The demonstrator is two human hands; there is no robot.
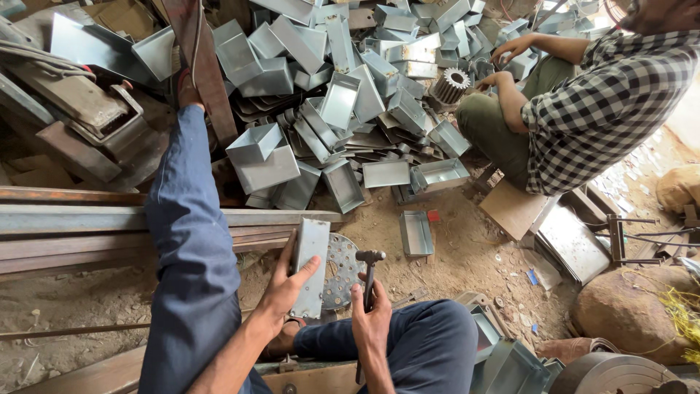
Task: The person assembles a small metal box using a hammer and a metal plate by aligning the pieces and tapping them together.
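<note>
My left hand (286,286) grips a folded grey sheet-metal tray (310,266), held upright on edge over a round perforated metal disc (341,271) on the dirt floor. My right hand (370,315) holds a small hammer (369,271) by its handle, head up, just right of the tray. My legs in blue trousers (191,241) stretch out on either side of the hands.
A big heap of similar metal trays (343,87) fills the ground ahead. A person in a checked shirt (605,102) squats at the upper right, hands near a toothed gear (450,84). Steel bars (73,226) lie left; stones (627,306) and metal plates (572,241) lie right.
</note>
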